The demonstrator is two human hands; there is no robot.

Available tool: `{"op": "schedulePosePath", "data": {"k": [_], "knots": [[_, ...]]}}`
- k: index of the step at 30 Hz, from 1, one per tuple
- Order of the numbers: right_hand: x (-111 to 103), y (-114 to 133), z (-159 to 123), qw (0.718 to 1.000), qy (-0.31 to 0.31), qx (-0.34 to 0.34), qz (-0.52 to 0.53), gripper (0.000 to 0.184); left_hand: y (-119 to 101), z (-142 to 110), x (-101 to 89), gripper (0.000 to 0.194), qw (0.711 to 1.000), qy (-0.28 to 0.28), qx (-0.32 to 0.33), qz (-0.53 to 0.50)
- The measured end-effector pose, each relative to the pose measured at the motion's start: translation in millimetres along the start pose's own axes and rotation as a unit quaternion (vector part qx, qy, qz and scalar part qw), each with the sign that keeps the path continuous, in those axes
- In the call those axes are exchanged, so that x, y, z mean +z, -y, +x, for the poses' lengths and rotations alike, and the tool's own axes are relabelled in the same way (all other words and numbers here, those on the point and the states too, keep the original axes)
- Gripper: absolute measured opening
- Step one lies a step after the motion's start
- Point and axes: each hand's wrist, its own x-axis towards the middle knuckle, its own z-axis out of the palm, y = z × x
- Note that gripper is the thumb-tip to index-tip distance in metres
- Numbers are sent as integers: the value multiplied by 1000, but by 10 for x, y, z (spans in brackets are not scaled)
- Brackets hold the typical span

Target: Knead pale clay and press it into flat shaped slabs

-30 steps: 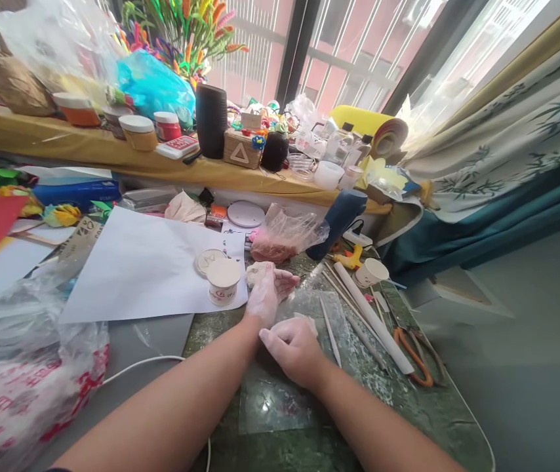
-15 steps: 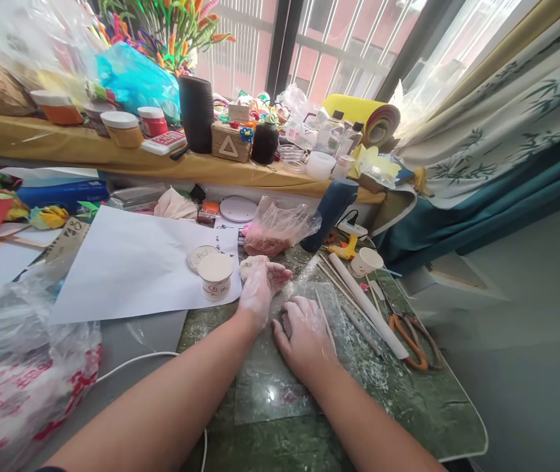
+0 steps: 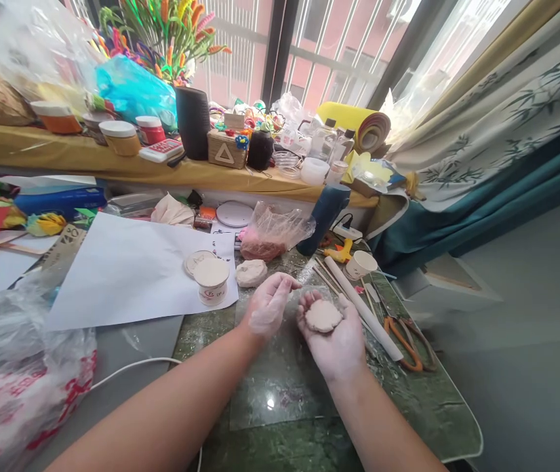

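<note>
Off-white, ragged-edged, clay-like disc sits on my open, upturned right hand, probably light, soft and easily dented, so best supported from below; can't tell whether left hand fingers grip anything.

1. We are seeing a pale triangle outline on the brown, rectangular box.
2. We are finding red printed characters on the crumpled, whitish plastic bag, too blurred for reading.
3. We are spotting illegible marks on the white, round paper cup.
</note>
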Motion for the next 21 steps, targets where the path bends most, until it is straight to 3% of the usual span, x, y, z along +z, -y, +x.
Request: {"op": "schedulePosePath", "data": {"k": [2, 4, 6, 10, 14, 18, 21], "knots": [[65, 118, -44, 992, 11, 97, 82, 39, -4, -30, 7, 40, 999, 18, 33, 20], [102, 191, -109, 987, 32, 121, 102, 39, 5, -13, -8, 41, 999, -4, 45, 17], [106, 210, -159, 987, 68, 114, 88, 34, 22, 34, -38, 44, 998, -43, 40, 6], [36, 149, -147, 987, 140, 79, 28, 47, 81, 123, -90, 46, 998, -67, 7, -19], [-68, 46, -46, 989, 130, 72, 0, 52, 113, 122, -95, 47, 998, -61, -1, -19], [-79, -64, 30, 997, 67, 39, -27, 55, -40, 4, -64, 40, 998, -14, 35, 57], [11, -99, -20, 997, 60, 7, -54, 50, -231, -125, -22, 23, 978, 72, 134, 140]]}}
